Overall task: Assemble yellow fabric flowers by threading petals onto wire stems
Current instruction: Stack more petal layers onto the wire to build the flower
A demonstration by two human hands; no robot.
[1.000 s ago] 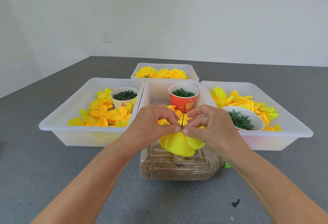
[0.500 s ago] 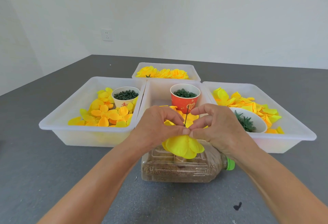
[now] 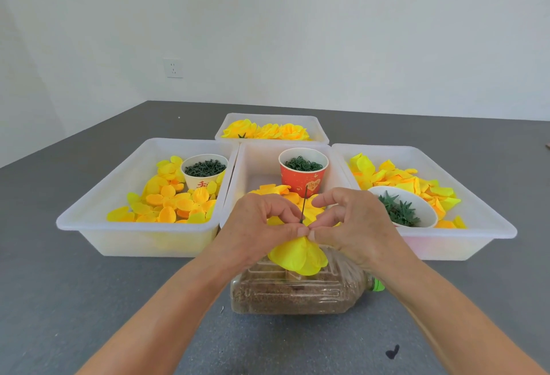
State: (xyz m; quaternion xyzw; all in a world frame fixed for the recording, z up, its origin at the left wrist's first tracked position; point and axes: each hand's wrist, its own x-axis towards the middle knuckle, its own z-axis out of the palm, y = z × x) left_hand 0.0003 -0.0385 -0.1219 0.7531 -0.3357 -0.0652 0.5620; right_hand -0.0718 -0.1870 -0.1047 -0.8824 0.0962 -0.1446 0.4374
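A yellow fabric flower (image 3: 297, 255) hangs upside down between my two hands, with a thin dark green wire stem (image 3: 304, 203) sticking up out of it. My left hand (image 3: 259, 226) pinches the flower's base at the stem from the left. My right hand (image 3: 354, 226) pinches the same spot from the right, fingertips meeting my left thumb. Both hands hover over the front edge of the middle tray (image 3: 238, 184), above a plastic bottle (image 3: 291, 294).
Left tray (image 3: 98, 211) holds orange-yellow petals and a white cup of green parts (image 3: 204, 171). The middle tray has a red cup (image 3: 303, 175). Right tray (image 3: 476, 220) holds yellow petals and a white bowl of green calyxes (image 3: 401, 211). A far tray (image 3: 272, 130) holds finished flowers.
Both hands stay pinched on the flower and stem with only slight finger shifts; the camera view has drifted a little.
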